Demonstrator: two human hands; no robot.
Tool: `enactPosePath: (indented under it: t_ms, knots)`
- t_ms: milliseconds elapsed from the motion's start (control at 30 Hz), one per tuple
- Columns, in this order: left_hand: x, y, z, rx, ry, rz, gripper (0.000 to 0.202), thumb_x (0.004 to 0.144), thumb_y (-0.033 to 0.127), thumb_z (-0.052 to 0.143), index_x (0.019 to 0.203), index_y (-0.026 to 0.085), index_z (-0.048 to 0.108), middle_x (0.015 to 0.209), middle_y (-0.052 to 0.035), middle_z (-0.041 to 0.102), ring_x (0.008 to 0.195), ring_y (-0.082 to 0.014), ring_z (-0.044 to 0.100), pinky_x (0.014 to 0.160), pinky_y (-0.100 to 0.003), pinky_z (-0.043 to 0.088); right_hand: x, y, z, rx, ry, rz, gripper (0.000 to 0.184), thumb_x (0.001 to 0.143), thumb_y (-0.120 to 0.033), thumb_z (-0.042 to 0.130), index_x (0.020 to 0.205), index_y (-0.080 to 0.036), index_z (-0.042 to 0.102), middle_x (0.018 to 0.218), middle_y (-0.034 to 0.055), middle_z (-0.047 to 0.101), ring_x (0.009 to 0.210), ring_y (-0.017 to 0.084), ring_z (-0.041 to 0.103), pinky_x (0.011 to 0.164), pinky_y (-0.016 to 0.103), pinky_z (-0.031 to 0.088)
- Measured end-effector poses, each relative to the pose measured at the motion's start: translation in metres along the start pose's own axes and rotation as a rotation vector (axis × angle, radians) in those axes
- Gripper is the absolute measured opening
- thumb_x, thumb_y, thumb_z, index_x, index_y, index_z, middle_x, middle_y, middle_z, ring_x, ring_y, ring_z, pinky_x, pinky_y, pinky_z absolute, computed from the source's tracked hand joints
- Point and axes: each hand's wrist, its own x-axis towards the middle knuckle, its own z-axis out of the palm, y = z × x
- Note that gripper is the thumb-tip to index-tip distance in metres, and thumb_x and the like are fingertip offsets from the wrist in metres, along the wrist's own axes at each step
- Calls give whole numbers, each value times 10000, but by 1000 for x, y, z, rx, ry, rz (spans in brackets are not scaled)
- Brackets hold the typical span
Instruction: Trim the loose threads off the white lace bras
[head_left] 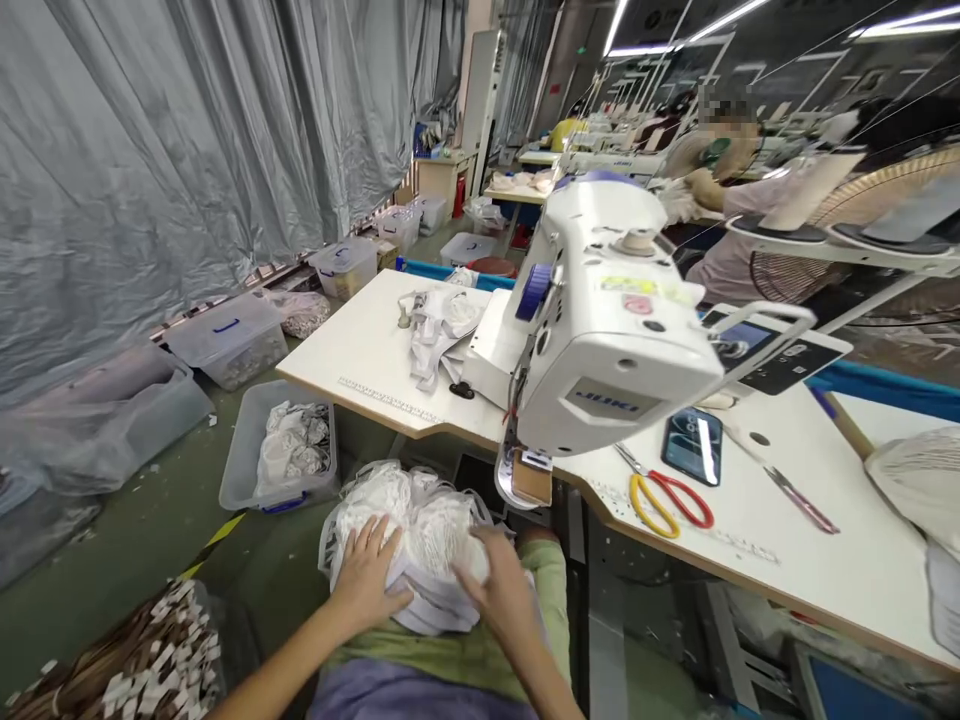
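Note:
A stack of white bras point(442, 535) with gathered cups and pale straps lies on the person's lap. My left hand point(367, 575) rests flat on the left side of the stack, its fingers spread. At the right side of the stack is my right hand point(501, 585), thumb and fingers apart and curved at the edge of a cup. Just beyond the lap stands a white sewing machine point(600, 330), its narrow working arm end point(529, 478) close to the bras. More white bra pieces point(442, 325) lie on the table left of the machine.
On the white table point(360, 345) are scissors point(667, 500), a phone point(692, 445) and a thread snipper point(801, 498). A clear bin point(279, 490) of white pieces and a bundle of brown strips point(142, 660) stand on the floor. A co-worker point(731, 190) sits beyond.

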Motion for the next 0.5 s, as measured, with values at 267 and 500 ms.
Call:
enactPosePath:
  t_ms: [267,500]
  knots:
    - [207,22,-174,23,325,116,613,971,411,505,1505,127,407,1554,-180,449,1448,-287,404,1205,-420,332,39,-12,106,-231,-264,-195,765,759,-556,767,1388,-156,593,1400,183,613,1337,423,519,1199,635,294]
    - [414,83,-226,62,275,181,739,825,336,790,1470,163,475,1625,-197,335,1492,-402,296,1212,-633,213,47,33,125,-171,-12,-313,614,879,-421,651,1475,-364,517,1272,90,724,1188,401,672,1028,631,526]
